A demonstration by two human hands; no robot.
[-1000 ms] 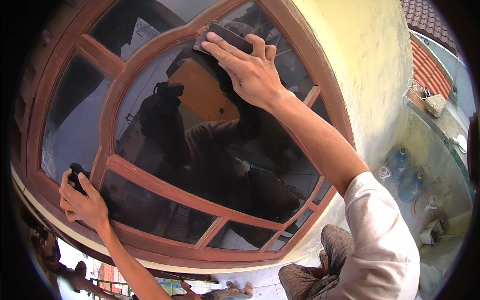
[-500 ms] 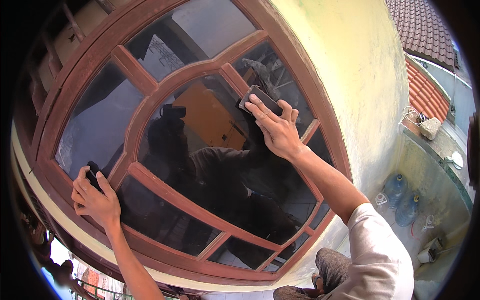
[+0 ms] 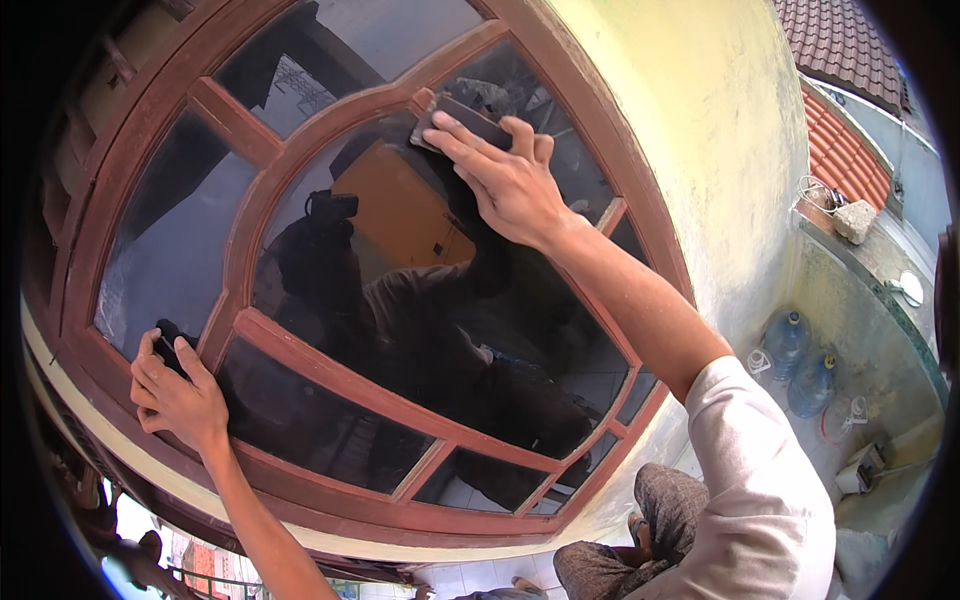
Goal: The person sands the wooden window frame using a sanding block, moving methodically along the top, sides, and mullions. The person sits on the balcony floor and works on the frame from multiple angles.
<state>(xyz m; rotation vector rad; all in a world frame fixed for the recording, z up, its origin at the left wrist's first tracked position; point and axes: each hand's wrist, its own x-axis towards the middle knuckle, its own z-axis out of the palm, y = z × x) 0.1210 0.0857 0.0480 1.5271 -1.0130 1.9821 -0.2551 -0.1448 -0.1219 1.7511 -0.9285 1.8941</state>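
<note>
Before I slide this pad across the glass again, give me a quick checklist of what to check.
1. Right hand flat on the dark pad: ok.
2. Pad lies on the glass pane, at the curved wooden bar: ok.
3. Left hand has a grip on the small dark object at the frame: ok.
4. Glass free of cracks: cannot tell, reflections cover it.
5. Footing: cannot tell, only a knee shows.

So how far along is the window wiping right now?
Hard to call any pane finished: the glass mirrors the person everywhere, so clean and dirty look alike. In hand: the right hand presses a dark pad on the top of the big middle pane, by the wooden frame. The left hand grips a small dark thing at the lower left. Panes not under the pad show no work.
</note>
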